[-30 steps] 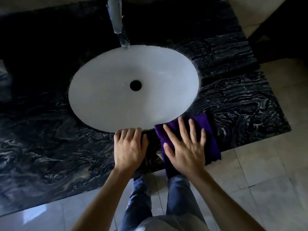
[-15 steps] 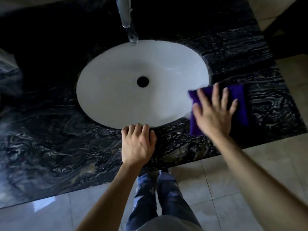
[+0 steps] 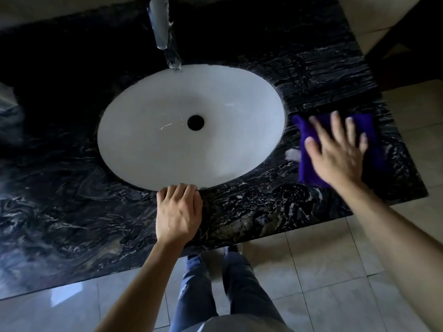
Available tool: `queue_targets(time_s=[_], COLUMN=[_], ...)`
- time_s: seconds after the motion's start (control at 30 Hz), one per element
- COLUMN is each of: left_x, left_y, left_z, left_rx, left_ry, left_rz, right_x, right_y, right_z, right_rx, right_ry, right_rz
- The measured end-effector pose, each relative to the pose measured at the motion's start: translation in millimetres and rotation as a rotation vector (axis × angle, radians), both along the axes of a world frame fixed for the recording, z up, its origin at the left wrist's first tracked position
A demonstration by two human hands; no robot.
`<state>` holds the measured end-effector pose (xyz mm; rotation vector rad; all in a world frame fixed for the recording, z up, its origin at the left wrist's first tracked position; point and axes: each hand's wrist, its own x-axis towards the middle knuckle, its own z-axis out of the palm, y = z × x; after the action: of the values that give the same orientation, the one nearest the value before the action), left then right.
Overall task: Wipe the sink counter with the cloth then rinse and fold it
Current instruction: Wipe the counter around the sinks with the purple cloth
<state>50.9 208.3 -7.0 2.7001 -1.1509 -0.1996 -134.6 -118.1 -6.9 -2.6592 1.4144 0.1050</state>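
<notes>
A black marble counter (image 3: 251, 212) with pale veins fills most of the frame, lying over beige floor tiles (image 3: 323, 271) that show along the bottom and right edges. A white oval basin (image 3: 155, 144) sits in the middle of the counter, a dark drain (image 3: 195, 122) at its centre and a chrome tap (image 3: 165, 34) above it at the top of the frame.

The right hand (image 3: 335, 154), at centre right, lies flat with fingers straight and spread, pressing down on the cloth (image 3: 309, 168); it is blurred. The left hand (image 3: 178, 212), at lower centre, rests on the counter with its fingers bent over the basin's near rim.

The cloth is deep purple, lying flat on the counter just right of the basin, mostly covered by the hand. A small white patch (image 3: 293, 154) shows on the counter at its left edge.
</notes>
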Motion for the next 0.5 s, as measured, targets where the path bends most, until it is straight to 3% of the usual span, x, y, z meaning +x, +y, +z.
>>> queue_targets(time_s=[0.13,0.27,0.33,0.43,0.5], left_x=[-0.8,0.4,1.0,1.6,1.8], left_y=[-0.7,0.7,2.8,4.7,3.8], left_z=[-1.5,-0.6,-0.5,0.4,-0.4], left_rx=[-0.001,0.01,0.019,0.001,-0.01], left_ry=[-0.002,0.004,0.005,0.011,0.016], left_rz=[0.003,-0.009,-0.034,-0.037,-0.027], right_x=[16.7,36.2,35.3,26.5,23.7], right_y=[45.3,188.9,220.6,193.1,149.1], right_z=[1.6,1.3,0.0,-2.8,-4.0], right_rx=[0.003,-0.02,0.022,0.019,-0.01], right_ry=[-0.006,-0.091,-0.112,-0.109,-0.09], right_rz=[-0.122,0.225,0.377,0.548,0.489])
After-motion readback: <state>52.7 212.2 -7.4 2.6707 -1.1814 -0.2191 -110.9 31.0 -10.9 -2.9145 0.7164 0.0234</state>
